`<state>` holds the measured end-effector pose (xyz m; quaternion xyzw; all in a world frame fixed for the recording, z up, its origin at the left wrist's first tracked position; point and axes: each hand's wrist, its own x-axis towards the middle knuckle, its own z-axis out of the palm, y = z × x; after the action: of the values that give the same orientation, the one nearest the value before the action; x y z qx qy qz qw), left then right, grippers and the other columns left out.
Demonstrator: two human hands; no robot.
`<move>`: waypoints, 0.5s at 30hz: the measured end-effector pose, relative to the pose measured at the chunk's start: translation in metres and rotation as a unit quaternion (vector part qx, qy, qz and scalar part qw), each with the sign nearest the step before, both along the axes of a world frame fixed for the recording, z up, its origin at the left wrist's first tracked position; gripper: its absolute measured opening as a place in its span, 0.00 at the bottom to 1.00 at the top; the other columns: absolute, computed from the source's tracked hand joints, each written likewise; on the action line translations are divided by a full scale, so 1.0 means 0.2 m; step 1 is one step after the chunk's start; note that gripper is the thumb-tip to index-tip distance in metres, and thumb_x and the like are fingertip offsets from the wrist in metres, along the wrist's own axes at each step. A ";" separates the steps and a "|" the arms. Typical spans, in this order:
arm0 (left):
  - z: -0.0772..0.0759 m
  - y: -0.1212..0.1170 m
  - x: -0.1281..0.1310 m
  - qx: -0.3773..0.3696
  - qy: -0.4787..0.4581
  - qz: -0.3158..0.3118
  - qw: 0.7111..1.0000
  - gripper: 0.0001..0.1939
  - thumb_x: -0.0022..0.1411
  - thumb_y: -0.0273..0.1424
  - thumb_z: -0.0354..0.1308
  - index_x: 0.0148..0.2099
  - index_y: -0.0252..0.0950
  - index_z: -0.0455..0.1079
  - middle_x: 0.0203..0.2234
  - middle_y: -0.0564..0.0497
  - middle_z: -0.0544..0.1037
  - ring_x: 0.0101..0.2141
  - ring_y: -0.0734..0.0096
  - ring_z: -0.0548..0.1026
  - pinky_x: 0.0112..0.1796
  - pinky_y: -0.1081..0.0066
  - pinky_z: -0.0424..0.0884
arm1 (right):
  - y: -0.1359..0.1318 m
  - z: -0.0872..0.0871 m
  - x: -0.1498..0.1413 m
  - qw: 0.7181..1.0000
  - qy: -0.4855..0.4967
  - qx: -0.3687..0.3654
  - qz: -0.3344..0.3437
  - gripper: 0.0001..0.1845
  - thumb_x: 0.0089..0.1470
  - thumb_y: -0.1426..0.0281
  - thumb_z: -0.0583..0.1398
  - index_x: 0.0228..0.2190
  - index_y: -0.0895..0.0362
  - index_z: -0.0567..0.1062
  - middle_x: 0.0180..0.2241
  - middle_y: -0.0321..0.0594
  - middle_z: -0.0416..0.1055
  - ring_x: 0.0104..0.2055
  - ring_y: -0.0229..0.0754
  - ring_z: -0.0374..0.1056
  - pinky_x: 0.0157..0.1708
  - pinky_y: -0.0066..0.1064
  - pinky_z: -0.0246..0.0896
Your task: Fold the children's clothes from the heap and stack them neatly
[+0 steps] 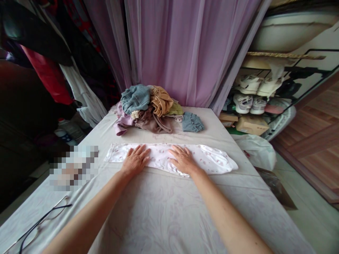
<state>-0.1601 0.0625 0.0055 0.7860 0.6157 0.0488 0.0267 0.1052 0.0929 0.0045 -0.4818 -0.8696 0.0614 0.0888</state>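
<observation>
A white printed garment (159, 155), folded into a long strip, lies crosswise on the cloth-covered surface (164, 211). It looks like a pair of children's pants, with small reddish prints. My left hand (136, 158) rests flat on its left half, fingers spread. On the middle of the strip lies my right hand (182, 160), palm down with the fingers apart. Neither hand grips the cloth. Beyond the strip sits a heap of clothes with a blue denim piece (135, 98), a tan piece (161, 100) and a brown piece (153, 121). A small folded denim garment (192, 122) lies to its right.
Eyeglasses (39, 222) lie near the left edge, below a blurred-out patch (74, 169). A purple curtain (169, 46) hangs behind the heap. Clothes hang at left. At right stand a shoe rack with white sneakers (250, 103), cardboard boxes (251, 124) and a plastic bag (261, 151).
</observation>
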 end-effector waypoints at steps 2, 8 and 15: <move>0.02 0.01 -0.09 0.004 0.004 0.024 1.000 0.25 0.71 0.42 0.40 0.65 0.44 0.61 0.66 0.47 0.60 0.65 0.53 0.57 0.61 0.47 0.54 | 0.02 0.01 0.03 1.000 -0.013 -0.005 -0.025 0.24 0.63 0.59 0.52 0.58 0.50 0.67 0.64 0.45 0.58 0.66 0.49 0.51 0.64 0.52 0.42; 0.06 -0.01 -0.43 0.071 -0.015 0.164 0.984 0.24 0.69 0.37 0.40 0.60 0.36 0.67 0.60 0.41 0.68 0.57 0.54 0.69 0.57 0.57 0.62 | 0.12 0.05 0.06 0.996 0.001 -0.008 -0.086 0.22 0.62 0.67 0.52 0.55 0.54 0.71 0.60 0.45 0.65 0.60 0.45 0.61 0.59 0.37 0.53; 0.14 0.03 -0.65 -0.031 -0.015 0.293 0.955 0.30 0.62 0.48 0.47 0.58 0.34 0.68 0.48 0.41 0.78 0.49 0.50 0.75 0.49 0.61 0.68 | 0.26 0.09 0.08 0.985 -0.053 -0.039 -0.157 0.24 0.59 0.65 0.54 0.56 0.53 0.70 0.58 0.47 0.67 0.59 0.49 0.63 0.56 0.40 0.56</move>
<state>-0.2893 0.0694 0.0330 0.5689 0.8199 0.0470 0.0445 0.1208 0.1443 0.0229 -0.6182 -0.7834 0.0547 0.0323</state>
